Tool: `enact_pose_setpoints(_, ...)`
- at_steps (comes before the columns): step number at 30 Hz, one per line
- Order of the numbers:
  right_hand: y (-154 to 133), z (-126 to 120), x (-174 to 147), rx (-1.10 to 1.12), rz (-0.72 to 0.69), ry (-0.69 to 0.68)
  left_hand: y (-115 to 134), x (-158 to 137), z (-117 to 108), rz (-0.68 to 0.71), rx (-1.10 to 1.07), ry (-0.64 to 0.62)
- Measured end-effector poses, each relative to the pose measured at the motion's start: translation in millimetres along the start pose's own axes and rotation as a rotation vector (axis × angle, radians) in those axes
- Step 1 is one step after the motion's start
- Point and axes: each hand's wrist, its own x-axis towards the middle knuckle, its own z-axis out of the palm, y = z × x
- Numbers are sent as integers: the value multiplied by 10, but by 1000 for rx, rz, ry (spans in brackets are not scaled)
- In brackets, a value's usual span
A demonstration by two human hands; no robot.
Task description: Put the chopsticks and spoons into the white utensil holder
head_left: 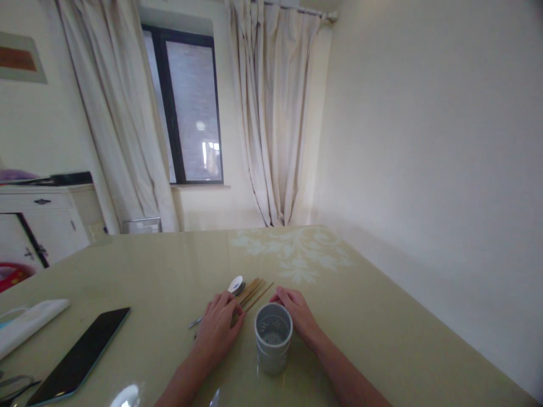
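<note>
A grey cylindrical cup [274,359] stands upright on the table between my hands, with small holes showing inside. Left of it, my left hand [220,322] lies palm down over a bunch of thin wooden sticks [251,289]. Its thumb and forefinger close on the lower end of one separate thin wooden stick [263,294]. Behind the cup's far right side is my right hand [297,310], its fingers curled; the cup partly hides them, and what they hold, if anything, cannot be made out. A thin metal rod [195,323] pokes out beside my left hand.
Beyond the left hand is a round white-topped spool-like object [236,285]. At the left lie a dark tablet or phone [80,356], a white flat object [34,325] and dark-framed glasses or scissors [17,387]. A wall [445,226] borders the glossy table [161,271] on the right.
</note>
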Motion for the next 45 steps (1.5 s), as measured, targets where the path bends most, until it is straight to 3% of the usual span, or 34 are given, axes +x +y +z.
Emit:
enact_pose_setpoints(3,-41,0,-25,15,2,-22,124,12,6,-29,-184,60)
enact_pose_setpoints(6,-128,39,-83,72,-2,-88,241,-4,32,-44,-358,40)
enact_pose_setpoints(10,-272,68,-119,217,-50,-131,277,-27,91,5,-425,52)
enact_pose_setpoints(12,-353,-7,-101,259,-110,-22,234,-15,105,2,-413,107)
enact_pose_setpoints(15,-485,-252,-59,383,-220,302,127,20,88,-72,-303,184)
enact_pose_setpoints(17,-566,-432,-50,452,-304,468,63,35,61,-88,-161,151)
enact_pose_setpoints(19,-624,-542,-69,463,-375,516,29,35,36,-70,-5,68)
enact_pose_setpoints(23,-634,-467,-158,268,-400,314,55,14,16,-106,188,-89)
enact_pose_setpoints(26,-572,-292,-210,122,-347,98,87,8,12,-154,223,-140)
enact_pose_setpoints(28,-527,-205,-222,72,-330,30,89,10,9,-168,217,-152)
enact_pose_setpoints(38,-432,-146,-208,-1,-303,-23,70,14,15,-158,192,-162)
enact_pose_setpoints(45,-429,-141,-203,-7,-272,-48,142,-9,39,-80,162,-72)
